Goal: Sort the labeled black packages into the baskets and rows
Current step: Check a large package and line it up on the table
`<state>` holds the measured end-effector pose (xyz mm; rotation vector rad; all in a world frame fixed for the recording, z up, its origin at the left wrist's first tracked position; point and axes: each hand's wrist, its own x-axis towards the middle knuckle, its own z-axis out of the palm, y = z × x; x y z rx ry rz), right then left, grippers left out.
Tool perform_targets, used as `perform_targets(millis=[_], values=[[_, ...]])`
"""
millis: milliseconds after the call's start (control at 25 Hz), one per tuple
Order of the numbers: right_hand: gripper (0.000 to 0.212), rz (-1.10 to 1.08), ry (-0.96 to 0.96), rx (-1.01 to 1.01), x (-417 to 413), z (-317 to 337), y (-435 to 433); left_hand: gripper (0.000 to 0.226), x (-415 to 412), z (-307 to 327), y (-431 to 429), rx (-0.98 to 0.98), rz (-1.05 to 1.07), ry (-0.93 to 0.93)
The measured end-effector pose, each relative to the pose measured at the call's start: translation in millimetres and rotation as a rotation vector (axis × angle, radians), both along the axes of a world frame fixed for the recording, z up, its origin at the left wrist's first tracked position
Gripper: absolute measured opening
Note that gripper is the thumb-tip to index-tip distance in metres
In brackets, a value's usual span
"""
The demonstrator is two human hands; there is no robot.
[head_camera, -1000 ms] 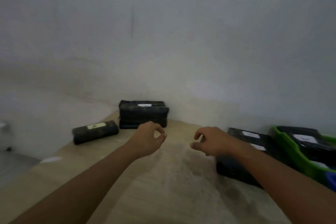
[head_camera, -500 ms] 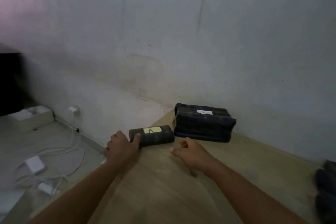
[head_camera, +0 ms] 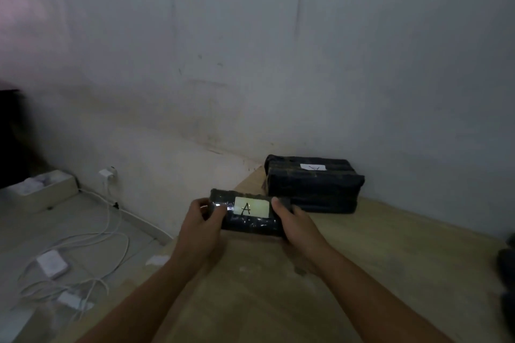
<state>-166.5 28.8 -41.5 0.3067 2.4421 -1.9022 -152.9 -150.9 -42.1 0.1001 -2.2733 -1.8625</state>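
The head-worn camera is looking forward and down from close over the desk [head_camera: 418, 245], facing the wall [head_camera: 278, 64]. It is centring on the black package [head_camera: 250, 224] between the left hand [head_camera: 200, 228] and right hand [head_camera: 295, 225]; its right edge is apparently fading to black.

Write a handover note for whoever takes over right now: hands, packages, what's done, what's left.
Left hand: grips the left end of the small black package, labelled A.
Right hand: grips its right end.
Whether that package is clear of the table is unclear.
Larger black package: on the table by the wall, beyond the small one; its top label is too blurred to read.
Done: the A package is in hand.
Left: place it with its group, then deal with the larger one. No basket is in view.
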Motion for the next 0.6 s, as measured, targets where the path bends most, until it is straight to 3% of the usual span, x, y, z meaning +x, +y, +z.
perform_targets(millis=[120, 200, 400, 600], values=[[0.045, -0.084, 0.032, -0.284, 57, 5, 41, 0.025, 35, 19, 36, 0.263, -0.224, 0.0], [0.041, -0.175, 0.08, -0.295, 109, 9, 82, 0.025, 63, 21, 71, 0.35, -0.372, -0.046], [0.031, -0.378, 0.149, -0.24, 238, 3, 175, 0.019, 128, 5, 173, 0.339, -0.693, -0.168], [0.035, -0.551, 0.123, -0.306, 309, -10, 235, 0.018, 179, -8, 259, 0.247, -0.814, -0.193]])
